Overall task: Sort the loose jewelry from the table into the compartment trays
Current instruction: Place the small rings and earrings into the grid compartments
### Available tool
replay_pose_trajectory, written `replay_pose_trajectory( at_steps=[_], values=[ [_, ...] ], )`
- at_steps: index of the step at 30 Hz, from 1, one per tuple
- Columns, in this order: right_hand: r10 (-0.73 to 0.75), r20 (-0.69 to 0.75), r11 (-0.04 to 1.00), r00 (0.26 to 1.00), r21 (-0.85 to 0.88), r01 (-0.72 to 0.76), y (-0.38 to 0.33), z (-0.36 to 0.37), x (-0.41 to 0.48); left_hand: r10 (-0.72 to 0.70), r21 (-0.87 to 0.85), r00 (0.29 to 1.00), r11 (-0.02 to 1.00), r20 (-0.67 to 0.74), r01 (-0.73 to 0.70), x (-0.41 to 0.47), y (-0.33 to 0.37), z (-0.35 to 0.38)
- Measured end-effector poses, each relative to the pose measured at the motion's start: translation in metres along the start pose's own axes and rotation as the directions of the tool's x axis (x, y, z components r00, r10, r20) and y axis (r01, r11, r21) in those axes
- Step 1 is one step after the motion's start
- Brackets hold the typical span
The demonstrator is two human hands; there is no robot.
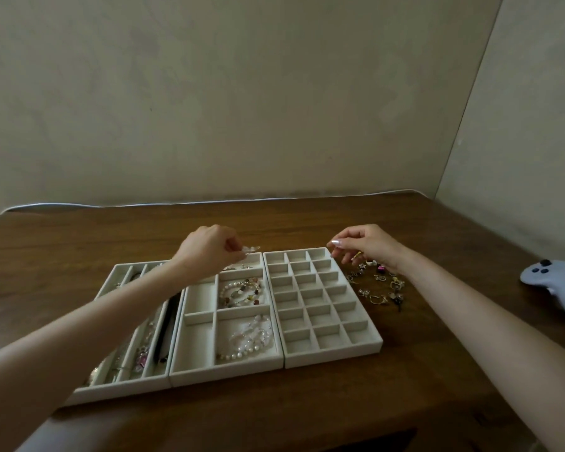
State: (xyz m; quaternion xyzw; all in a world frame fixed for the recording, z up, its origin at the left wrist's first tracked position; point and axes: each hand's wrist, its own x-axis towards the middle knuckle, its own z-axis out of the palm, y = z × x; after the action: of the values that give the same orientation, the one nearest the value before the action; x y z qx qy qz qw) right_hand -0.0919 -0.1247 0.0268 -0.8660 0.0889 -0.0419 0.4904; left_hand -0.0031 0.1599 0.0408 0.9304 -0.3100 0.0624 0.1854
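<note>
Head view, both forearms reaching in over a brown wooden table (307,216).

- Three pale, felt-lined trays sit edge to edge. The left tray (121,278) has long slots holding chains, a pink piece and a dark strap. The middle tray (199,316) has larger compartments. The right tray (366,346) is a grid of small square cells, and all the cells in sight look bare.
- In the middle tray, beaded bracelets (242,293) with dark and amber beads lie in the centre-right compartment. Pearl strands (252,337), white and clear, lie in the near-right one.
- The loose jewelry (379,285) is a scatter of small gold, silver and dark bits, rings and earrings by the look. It lies on the bare wood just beside the right tray's far right side.
- The left hand (209,249) hangs over the middle tray's far compartment, fingertips pinching a small pale piece (252,249).
- The right hand (369,246) is curled above the far edge of the scatter. Cannot tell whether it grips anything.
- A pale game controller (555,285) lies at the far right.
</note>
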Motion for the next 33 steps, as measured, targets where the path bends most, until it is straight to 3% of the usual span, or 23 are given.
replay_pose_trajectory(
  at_steps=[5, 14, 26, 33],
  values=[
    [0.02, -0.033, 1.0, 0.999, -0.022, -0.021, 0.003, 0.003, 0.0, -0.107, 0.051, 0.988, 0.993, 0.11, 0.102, -0.018, -0.025, -0.017],
    [0.007, -0.053, 0.999, 0.999, -0.033, -0.009, -0.002, 0.007, -0.003, -0.191, 0.165, 0.952, 0.974, 0.239, 0.154, -0.026, -0.032, -0.001],
    [0.029, -0.064, 0.999, 0.998, -0.044, -0.031, 0.002, 0.004, -0.009, -0.273, 0.063, 0.928, 0.962, 0.253, 0.266, -0.018, -0.035, 0.006],
    [0.028, -0.066, 0.998, 0.997, -0.048, -0.031, 0.002, 0.004, -0.009, -0.231, 0.152, 0.959, 0.966, 0.163, 0.207, -0.016, -0.033, -0.003]
  ],
)
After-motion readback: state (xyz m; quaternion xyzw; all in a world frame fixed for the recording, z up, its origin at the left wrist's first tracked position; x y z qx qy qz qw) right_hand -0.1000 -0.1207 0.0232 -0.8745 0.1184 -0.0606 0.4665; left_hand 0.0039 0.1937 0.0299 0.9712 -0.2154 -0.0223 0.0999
